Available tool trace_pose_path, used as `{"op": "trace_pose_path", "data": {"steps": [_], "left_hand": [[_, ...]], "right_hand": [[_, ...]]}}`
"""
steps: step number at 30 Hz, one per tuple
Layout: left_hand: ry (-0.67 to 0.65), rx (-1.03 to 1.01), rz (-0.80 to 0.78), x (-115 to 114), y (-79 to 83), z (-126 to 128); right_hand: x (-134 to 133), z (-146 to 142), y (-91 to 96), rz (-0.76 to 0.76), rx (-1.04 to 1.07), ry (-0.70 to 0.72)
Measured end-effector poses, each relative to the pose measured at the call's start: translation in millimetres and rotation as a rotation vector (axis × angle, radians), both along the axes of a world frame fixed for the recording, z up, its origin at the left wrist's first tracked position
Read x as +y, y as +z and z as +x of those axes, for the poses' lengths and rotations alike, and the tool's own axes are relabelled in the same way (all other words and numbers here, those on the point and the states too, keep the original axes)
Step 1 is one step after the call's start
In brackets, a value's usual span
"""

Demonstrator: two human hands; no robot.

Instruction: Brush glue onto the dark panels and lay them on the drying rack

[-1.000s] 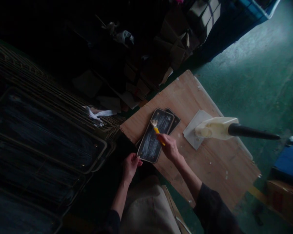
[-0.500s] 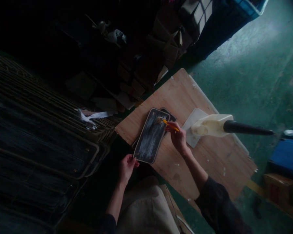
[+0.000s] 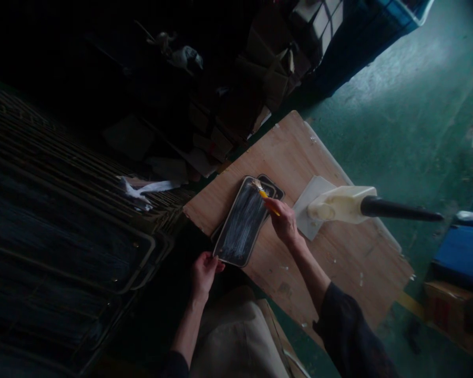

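Observation:
A dark rectangular board with rounded corners and a pale border lies at a slant, its face streaked with whitish strokes. My left hand pinches its near left corner between thumb and fingers. In my right hand is a paintbrush with a yellow handle, its bristles touching the board near the far end. Beneath that board a second dark board pokes out on the right. Both rest on a wooden tabletop.
Right of the boards, a cream plastic bottle with a long black nozzle lies by a pale sheet. Stacked dark boards fill the left. A blue crate stands at the back; a blue box and cardboard box sit right.
The brush in my right hand has shifted slightly left and toward the board's far end. My left hand keeps its hold on the corner.

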State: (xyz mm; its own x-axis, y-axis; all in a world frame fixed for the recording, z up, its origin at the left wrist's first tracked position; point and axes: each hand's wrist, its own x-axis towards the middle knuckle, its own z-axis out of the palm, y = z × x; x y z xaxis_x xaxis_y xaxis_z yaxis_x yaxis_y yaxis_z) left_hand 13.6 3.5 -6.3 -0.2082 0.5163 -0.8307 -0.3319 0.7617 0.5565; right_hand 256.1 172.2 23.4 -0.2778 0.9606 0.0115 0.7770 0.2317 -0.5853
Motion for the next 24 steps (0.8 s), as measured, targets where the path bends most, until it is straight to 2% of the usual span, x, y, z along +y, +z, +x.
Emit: {"op": "trace_pose_path", "data": {"steps": [4,8,11,13,17,20,24], "left_hand": [[0.033,-0.006,-0.006,0,3.3,2],[0.049,-0.040,-0.029,2,5.1,1],[0.021,-0.066,-0.041,5,7.8,-1],[-0.012,-0.078,-0.045,6,9.9,-2],[-0.016,-0.135,-0.032,5,10.8,-1],[0.037,-0.160,-0.008,2,7.7,2],[0.070,-0.159,-0.005,-2,2.8,6]], "right_hand": [[-18,-8,6.4,0.014,-0.062,-0.070],[-36,-16,27.2,-0.034,-0.105,-0.160],[-36,-13,39.7,-0.087,-0.056,-0.211],[-30,-9,39.5,-0.061,-0.018,-0.197],[-24,-2,23.6,0.008,-0.027,-0.141],[-44,-6,17.1,-0.005,-0.070,-0.148],[-95,-23,27.3,-0.092,-0.090,-0.145]]}}
